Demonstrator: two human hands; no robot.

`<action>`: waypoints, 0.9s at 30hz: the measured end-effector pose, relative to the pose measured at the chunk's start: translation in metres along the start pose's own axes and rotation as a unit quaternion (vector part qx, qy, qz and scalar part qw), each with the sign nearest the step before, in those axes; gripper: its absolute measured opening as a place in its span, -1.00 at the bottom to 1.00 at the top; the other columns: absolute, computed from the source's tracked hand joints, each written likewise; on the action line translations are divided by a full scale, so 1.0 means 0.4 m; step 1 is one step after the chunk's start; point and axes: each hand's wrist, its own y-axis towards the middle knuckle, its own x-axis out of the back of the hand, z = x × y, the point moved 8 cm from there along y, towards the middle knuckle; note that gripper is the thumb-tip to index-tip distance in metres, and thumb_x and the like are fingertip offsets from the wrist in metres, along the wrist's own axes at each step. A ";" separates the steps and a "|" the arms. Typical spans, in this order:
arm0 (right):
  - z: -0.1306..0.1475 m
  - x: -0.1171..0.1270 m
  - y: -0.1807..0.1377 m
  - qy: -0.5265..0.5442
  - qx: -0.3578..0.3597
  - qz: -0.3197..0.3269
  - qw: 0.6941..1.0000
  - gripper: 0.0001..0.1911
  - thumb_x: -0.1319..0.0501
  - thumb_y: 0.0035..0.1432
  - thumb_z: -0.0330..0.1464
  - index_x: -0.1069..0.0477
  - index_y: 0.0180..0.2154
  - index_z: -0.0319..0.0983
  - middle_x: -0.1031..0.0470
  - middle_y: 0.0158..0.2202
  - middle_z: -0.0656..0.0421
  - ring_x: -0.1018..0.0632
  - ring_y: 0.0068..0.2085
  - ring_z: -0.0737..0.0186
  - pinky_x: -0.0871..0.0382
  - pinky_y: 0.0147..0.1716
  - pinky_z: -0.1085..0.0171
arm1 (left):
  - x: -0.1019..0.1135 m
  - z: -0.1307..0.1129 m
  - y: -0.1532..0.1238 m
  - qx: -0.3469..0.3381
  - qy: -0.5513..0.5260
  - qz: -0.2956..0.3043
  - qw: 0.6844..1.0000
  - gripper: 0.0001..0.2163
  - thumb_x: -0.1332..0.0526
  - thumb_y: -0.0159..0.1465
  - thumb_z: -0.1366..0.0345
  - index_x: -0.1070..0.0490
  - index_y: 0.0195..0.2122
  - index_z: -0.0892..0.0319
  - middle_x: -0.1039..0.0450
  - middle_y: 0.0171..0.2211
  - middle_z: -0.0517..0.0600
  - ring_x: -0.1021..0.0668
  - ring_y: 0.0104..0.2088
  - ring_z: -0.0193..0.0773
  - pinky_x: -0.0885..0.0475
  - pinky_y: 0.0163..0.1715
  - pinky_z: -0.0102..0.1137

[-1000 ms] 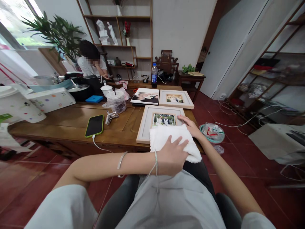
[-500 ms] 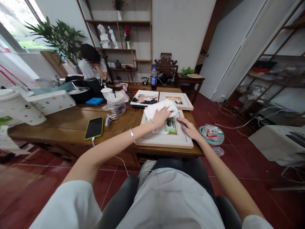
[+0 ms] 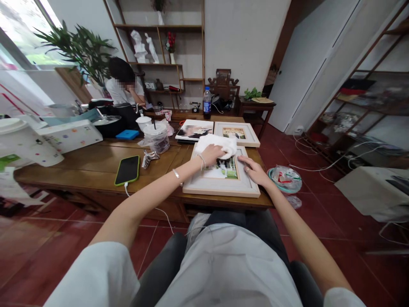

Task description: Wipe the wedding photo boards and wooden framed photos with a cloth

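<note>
A white-framed photo (image 3: 220,185) lies flat on the wooden table (image 3: 96,164) in front of me. My left hand (image 3: 211,154) presses a white cloth (image 3: 220,144) onto the frame's far part, with its fingers curled on the cloth. On the frame's right side my right hand (image 3: 254,169) rests flat, fingers stretched out. Beyond it are a second white frame (image 3: 235,133) and a frameless photo print (image 3: 194,130).
A phone in a green case (image 3: 127,169) lies on charge left of the frame, beside a crumpled wrapper and a bagged drink cup (image 3: 156,136). A blue-capped bottle (image 3: 207,102) stands at the back. Another person (image 3: 123,89) sits far left. A bowl (image 3: 284,179) is on the floor, right.
My left hand carried the cloth from the frame's near edge up to its far part. The frame shifted a little nearer to me. My right hand stayed on the frame's right side.
</note>
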 end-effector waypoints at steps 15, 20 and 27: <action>-0.002 0.000 -0.002 -0.004 0.011 0.000 1.000 -0.43 -0.08 -0.01 -0.50 -0.43 0.07 -0.15 -0.38 0.20 0.10 -0.30 0.27 0.05 -0.04 0.30 -0.08 | 0.084 -0.084 -0.261 0.059 0.000 0.148 0.987 -0.72 -0.10 0.18 0.58 -0.51 -0.16 0.23 -0.54 -0.20 0.16 -0.55 -0.16 -0.08 -0.38 -0.22 -0.32; 0.001 0.000 -0.002 -0.005 0.011 0.004 1.000 -0.43 -0.08 0.00 -0.51 -0.43 0.08 -0.15 -0.36 0.21 0.10 -0.29 0.28 0.05 -0.03 0.30 -0.07 | 0.146 -0.208 -0.356 -0.028 -0.065 0.168 0.983 -0.61 -0.07 0.13 0.61 -0.46 -0.06 0.20 -0.52 -0.16 0.11 -0.55 -0.16 -0.11 -0.40 -0.18 -0.32; 0.002 0.001 -0.001 -0.004 0.018 0.003 1.000 -0.43 -0.08 -0.01 -0.51 -0.44 0.07 -0.15 -0.38 0.19 0.09 -0.31 0.27 0.03 -0.05 0.29 -0.09 | 0.123 -0.197 -0.346 -0.009 -0.097 0.132 0.986 -0.54 -0.07 0.11 0.64 -0.40 0.02 0.20 -0.34 0.14 0.19 -0.49 0.03 0.00 -0.44 -0.08 -0.21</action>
